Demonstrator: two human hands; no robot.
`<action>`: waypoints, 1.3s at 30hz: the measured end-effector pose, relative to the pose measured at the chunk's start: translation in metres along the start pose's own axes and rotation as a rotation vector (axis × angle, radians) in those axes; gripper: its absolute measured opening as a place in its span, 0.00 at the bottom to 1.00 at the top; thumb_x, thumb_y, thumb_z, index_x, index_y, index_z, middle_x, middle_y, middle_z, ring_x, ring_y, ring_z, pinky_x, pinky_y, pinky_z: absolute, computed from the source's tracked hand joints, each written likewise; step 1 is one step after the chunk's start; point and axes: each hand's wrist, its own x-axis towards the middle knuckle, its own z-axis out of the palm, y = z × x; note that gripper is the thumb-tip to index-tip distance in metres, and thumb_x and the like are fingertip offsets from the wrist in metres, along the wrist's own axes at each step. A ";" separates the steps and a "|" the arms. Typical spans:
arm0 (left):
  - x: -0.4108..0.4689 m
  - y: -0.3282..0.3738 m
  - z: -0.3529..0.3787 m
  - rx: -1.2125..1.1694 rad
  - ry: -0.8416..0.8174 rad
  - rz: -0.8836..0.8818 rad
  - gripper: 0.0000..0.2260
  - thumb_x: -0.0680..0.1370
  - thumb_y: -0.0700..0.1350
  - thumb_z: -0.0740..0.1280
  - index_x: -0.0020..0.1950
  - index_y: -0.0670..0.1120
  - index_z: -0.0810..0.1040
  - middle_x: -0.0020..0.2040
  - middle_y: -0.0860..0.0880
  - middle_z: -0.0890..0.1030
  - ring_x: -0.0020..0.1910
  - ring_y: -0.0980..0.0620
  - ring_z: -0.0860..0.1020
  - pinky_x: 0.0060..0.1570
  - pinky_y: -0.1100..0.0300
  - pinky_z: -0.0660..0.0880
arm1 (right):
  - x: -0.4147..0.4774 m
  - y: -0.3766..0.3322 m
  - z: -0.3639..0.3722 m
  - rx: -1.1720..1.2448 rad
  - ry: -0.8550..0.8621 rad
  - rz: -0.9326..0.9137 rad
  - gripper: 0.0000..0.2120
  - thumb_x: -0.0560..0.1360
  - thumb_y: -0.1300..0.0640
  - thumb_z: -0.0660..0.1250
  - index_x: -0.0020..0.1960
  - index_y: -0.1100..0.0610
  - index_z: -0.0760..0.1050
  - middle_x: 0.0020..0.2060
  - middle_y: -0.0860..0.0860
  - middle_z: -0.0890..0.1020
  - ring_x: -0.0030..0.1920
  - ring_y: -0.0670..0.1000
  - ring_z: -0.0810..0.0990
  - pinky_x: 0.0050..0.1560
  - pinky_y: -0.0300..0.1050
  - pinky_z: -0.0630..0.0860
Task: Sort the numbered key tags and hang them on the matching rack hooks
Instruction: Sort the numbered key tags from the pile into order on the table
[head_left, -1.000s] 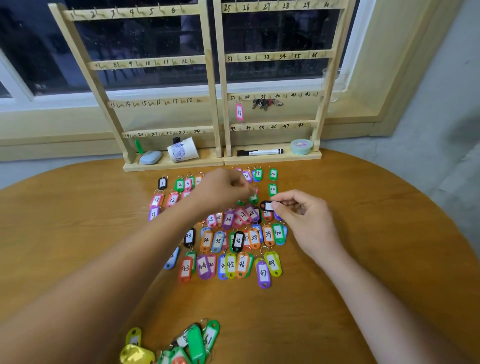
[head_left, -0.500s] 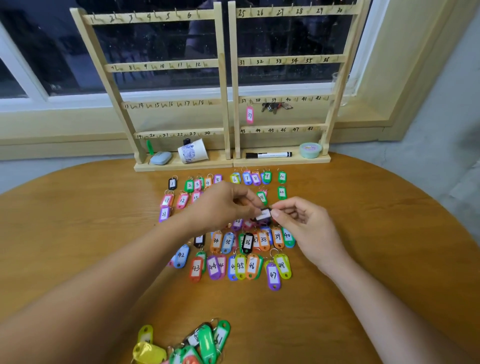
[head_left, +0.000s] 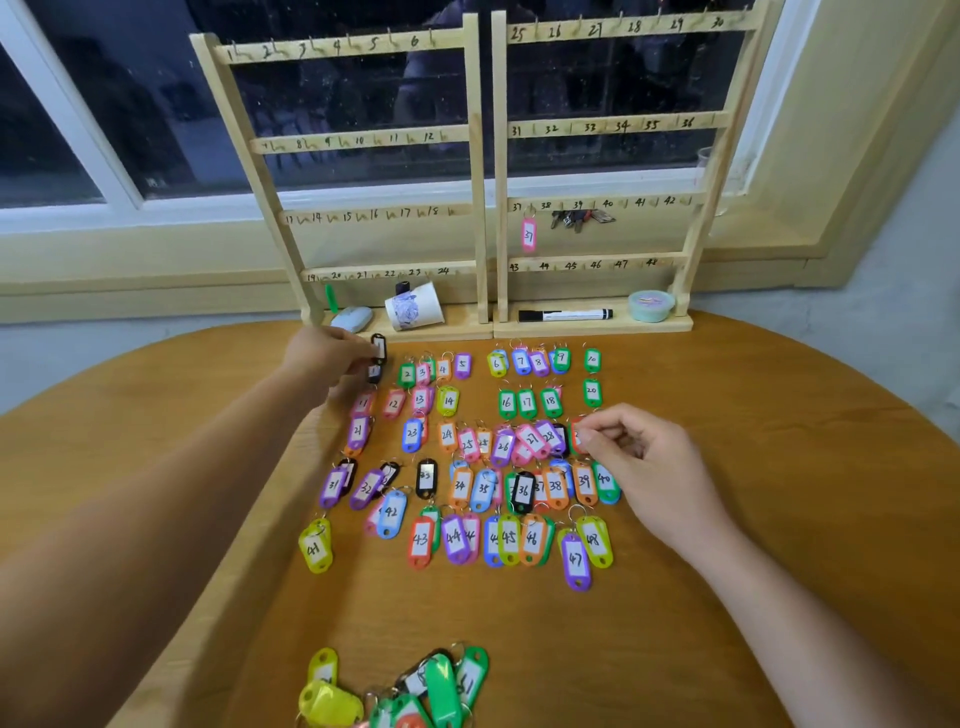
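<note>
Sorting stage. A small black plastic key tag (head_left: 379, 348) is pinched upright by the left hand (head_left: 324, 358) at the upper left of the numbered rows, apparently destined for the first place. A glossy orange tag (head_left: 576, 437) is nipped by the right hand (head_left: 644, 457) at centre right. One pink tag (head_left: 528, 235) is hung on the pale wooden rack (head_left: 483, 156).

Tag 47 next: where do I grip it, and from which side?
Pinch tag 47 by the long edges of its near end, coming in from the near side. It lies flat, and that end juts out past tag 48, so fingers likely fit there; its far end is crowded.
</note>
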 end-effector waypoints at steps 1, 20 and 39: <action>0.004 -0.004 -0.002 -0.004 0.000 -0.032 0.10 0.76 0.45 0.81 0.52 0.41 0.86 0.44 0.45 0.86 0.37 0.52 0.81 0.33 0.59 0.73 | 0.000 0.000 0.000 0.000 0.001 0.000 0.07 0.80 0.59 0.75 0.49 0.48 0.86 0.45 0.45 0.87 0.48 0.49 0.84 0.51 0.51 0.82; -0.031 -0.026 -0.010 0.012 0.035 0.047 0.06 0.77 0.43 0.78 0.50 0.45 0.84 0.47 0.46 0.88 0.45 0.50 0.85 0.41 0.56 0.81 | -0.016 -0.018 0.009 -0.096 -0.055 -0.034 0.06 0.80 0.61 0.74 0.49 0.51 0.86 0.43 0.37 0.84 0.43 0.39 0.80 0.42 0.29 0.71; -0.233 -0.119 -0.084 0.135 -0.272 0.347 0.07 0.78 0.46 0.79 0.55 0.52 0.86 0.39 0.55 0.82 0.38 0.56 0.74 0.40 0.62 0.71 | -0.091 -0.062 0.066 -0.293 -0.757 -0.352 0.09 0.78 0.52 0.74 0.57 0.42 0.84 0.53 0.38 0.77 0.64 0.45 0.75 0.68 0.40 0.68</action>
